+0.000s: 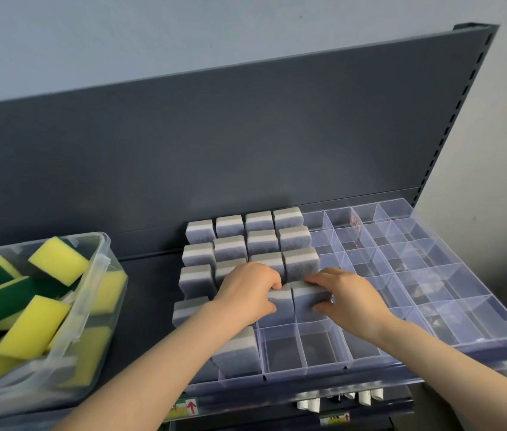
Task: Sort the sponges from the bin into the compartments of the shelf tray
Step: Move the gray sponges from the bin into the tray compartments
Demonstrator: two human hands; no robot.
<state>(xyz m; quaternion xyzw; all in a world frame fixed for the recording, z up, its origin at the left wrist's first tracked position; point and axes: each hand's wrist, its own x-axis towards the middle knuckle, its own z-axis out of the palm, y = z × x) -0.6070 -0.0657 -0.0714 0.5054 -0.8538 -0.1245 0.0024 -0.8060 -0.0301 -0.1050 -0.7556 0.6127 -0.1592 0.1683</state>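
On the dark shelf [149,290] below a pale wall [152,32], the left hand [246,290] grips a grey sponge [281,306] and the right hand [351,301] grips a second grey sponge [306,295], both in the shelf tray [479,318]; the bin [96,275] of yellow sponges [59,259] stands left

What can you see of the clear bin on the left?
The bin is a clear plastic box with a thick rounded rim, a clear latch on its right side and a blue clip at its near corner. It stands open-topped on the dark shelf, left of the tray, and holds loosely piled yellow sponges with green scouring faces.
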